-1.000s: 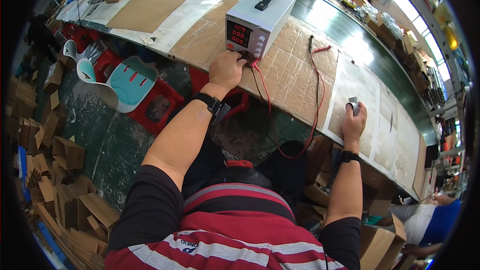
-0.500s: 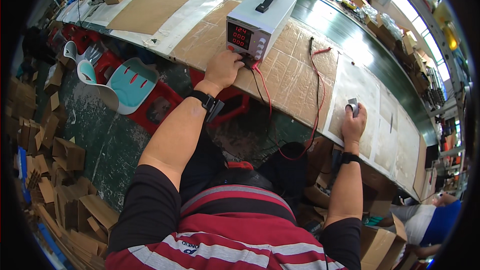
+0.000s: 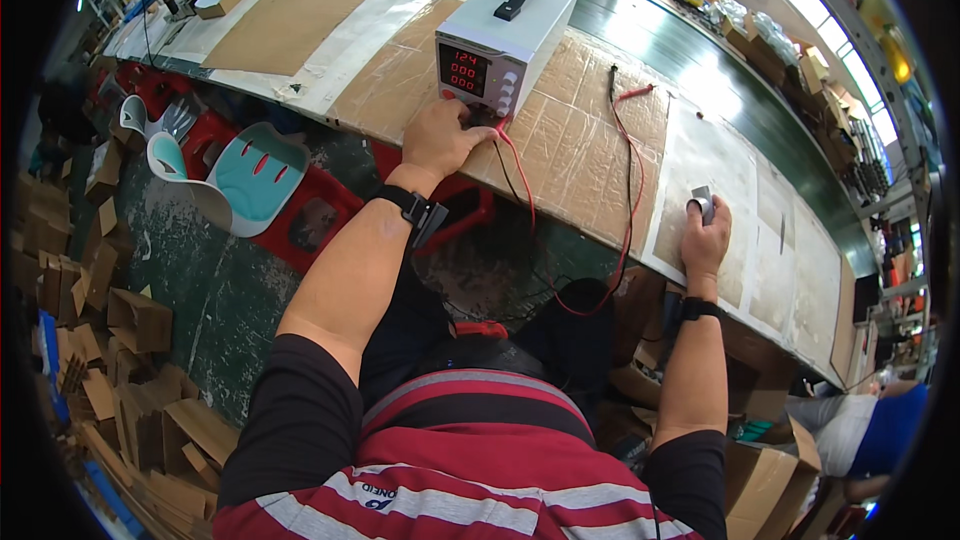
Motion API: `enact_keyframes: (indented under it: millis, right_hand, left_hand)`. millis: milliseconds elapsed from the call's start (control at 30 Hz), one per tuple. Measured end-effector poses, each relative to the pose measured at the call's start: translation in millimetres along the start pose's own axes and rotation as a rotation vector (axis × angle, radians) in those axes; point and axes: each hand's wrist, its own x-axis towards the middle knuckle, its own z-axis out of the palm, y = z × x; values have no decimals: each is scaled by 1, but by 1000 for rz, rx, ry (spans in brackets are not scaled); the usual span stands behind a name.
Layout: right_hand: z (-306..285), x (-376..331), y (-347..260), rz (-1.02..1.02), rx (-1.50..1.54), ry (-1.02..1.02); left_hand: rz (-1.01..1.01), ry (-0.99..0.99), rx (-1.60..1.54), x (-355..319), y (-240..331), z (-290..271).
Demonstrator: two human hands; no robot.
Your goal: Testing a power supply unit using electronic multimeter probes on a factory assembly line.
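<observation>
A white bench power supply [image 3: 510,25] with red digit displays and a black top handle stands on the cardboard-covered workbench [image 3: 580,150]. My left hand [image 3: 443,135] rests on the bench at the unit's lower front, fingers at the plugs where a red lead and a black lead [image 3: 630,200] leave it. The leads hang over the bench's front edge and loop back up to red clips near the middle. My right hand [image 3: 705,235] lies further right on a pale sheet, closed around a small grey part [image 3: 702,202].
Red plastic stools and a teal-and-white seat [image 3: 245,175] stand on the floor to the left. Cardboard scraps [image 3: 110,360] pile up at lower left. A green conveyor belt [image 3: 680,50] runs behind the bench. Another person in blue [image 3: 880,425] sits at far right.
My left hand has shifted slightly at the front of the power supply. My right hand has stayed on the small grey part.
</observation>
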Motion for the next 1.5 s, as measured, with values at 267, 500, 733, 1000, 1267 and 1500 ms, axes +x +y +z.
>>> enact_keyframes:
  millis: [267,500,733,1000,1267,1500]
  right_hand:
    - [-1,-3,-3,-14,10,26]
    - [0,0,-2,-28,23,50]
    - [1,-2,-4,-6,26,54]
    - [-3,-5,-7,9,34,53]
    - [-1,-6,-8,-2,-28,34]
    - [-4,-6,-9,-44,-92,24]
  left_hand:
    - [17,17,-64,-2,2,0]
    - [51,70,-19,2,-1,5]
    - [76,89,-75,-5,1,1]
    - [11,173,-483,-5,5,-36]
    - [71,177,-411,85,46,-112]
    - [278,-85,19,163,82,-118]
